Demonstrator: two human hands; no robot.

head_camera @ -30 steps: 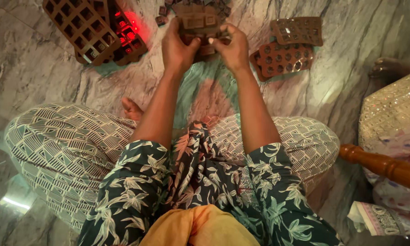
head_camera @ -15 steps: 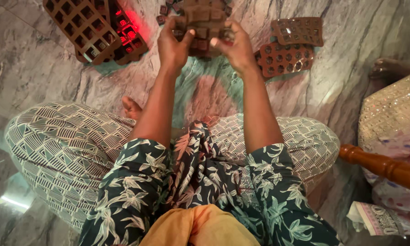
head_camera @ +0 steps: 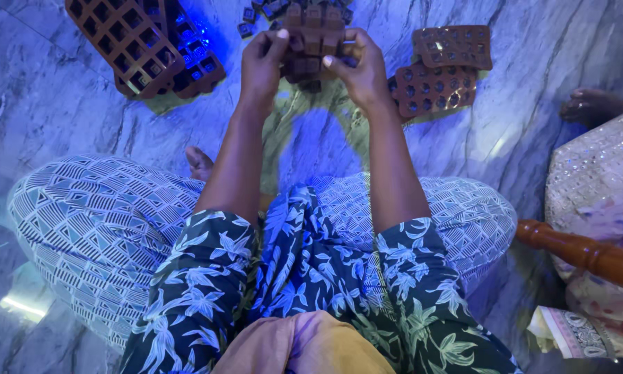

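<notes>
Head view: mould edges in both hands' grip

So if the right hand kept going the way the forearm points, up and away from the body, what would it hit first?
The right hand already grips the brown mould. Straight on, it would likely meet the small dark pieces on the marble floor at the picture's top edge, though depth is unclear.

The brown mould gripped between both hands runs past the picture's top edge; its sides are covered by the fingers, underside unseen.
</notes>
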